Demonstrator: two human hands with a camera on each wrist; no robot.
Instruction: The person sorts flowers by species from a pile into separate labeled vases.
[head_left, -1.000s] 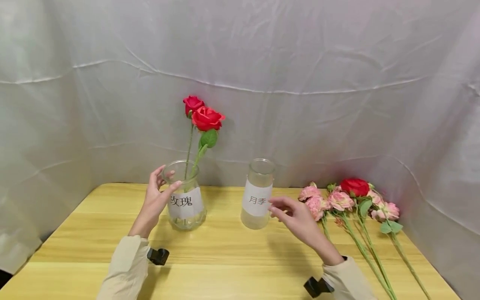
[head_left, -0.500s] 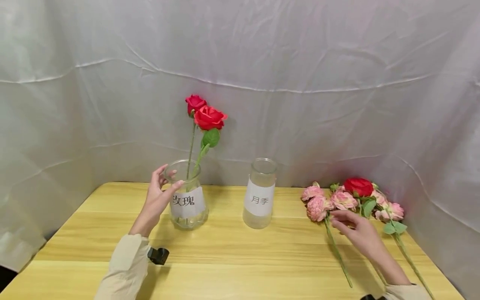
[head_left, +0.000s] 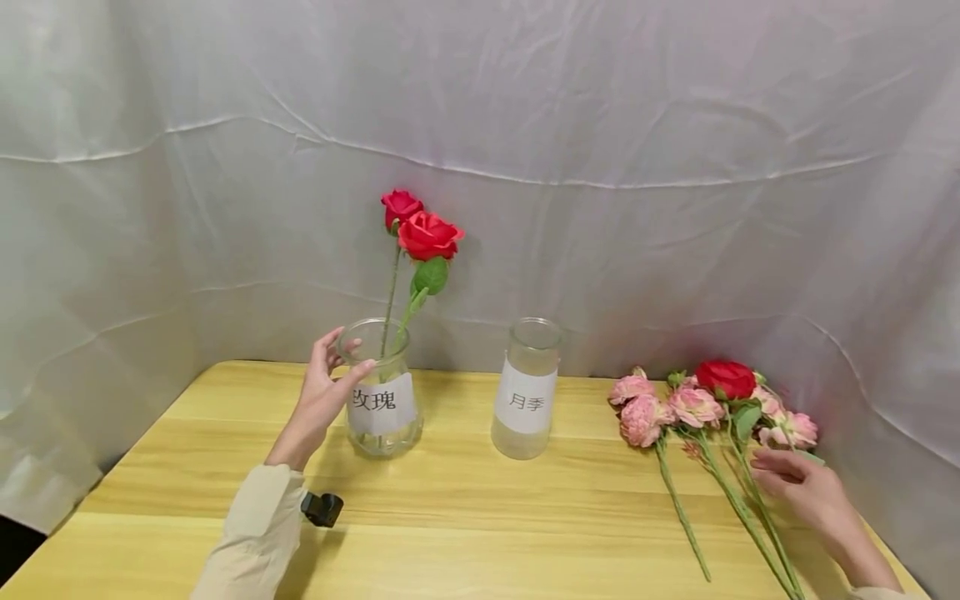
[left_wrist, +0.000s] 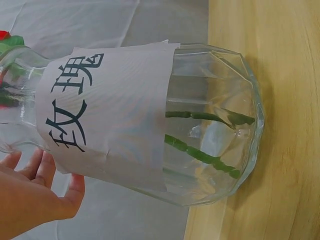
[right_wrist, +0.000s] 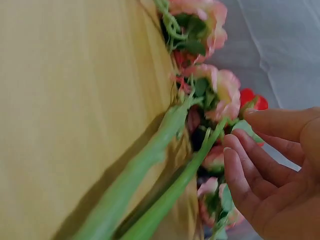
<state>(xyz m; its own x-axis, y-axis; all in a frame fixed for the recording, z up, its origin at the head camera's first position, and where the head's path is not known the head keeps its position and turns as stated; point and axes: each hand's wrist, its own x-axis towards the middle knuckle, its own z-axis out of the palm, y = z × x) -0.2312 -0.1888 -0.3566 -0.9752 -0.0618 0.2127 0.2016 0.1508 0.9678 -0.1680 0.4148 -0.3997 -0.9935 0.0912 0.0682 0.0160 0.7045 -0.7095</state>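
My left hand [head_left: 322, 400] holds the neck of a wide glass vase [left_wrist: 215, 75], thumb in front and fingers round the left side. Two red roses [head_left: 431, 237] stand upright in it, and their green stem ends show through the glass base in the left wrist view. At the right, my right hand [head_left: 813, 493] hovers over flowers lying on the table, its fingers loosely bent and holding nothing. Close to its fingertips are green stems [right_wrist: 195, 165], a lying red rose [head_left: 726, 379] and several pink flowers [head_left: 696, 407]. Whether the fingers touch a stem, I cannot tell.
A narrower glass vase [head_left: 525, 446] with a white paper label and no flowers stands in the middle of the wooden table [head_left: 465, 533]. Grey cloth [head_left: 570, 250] hangs behind and at both sides.
My right hand has moved from beside the narrow vase rightward to the lying flowers. My left hand stays at the wide vase.
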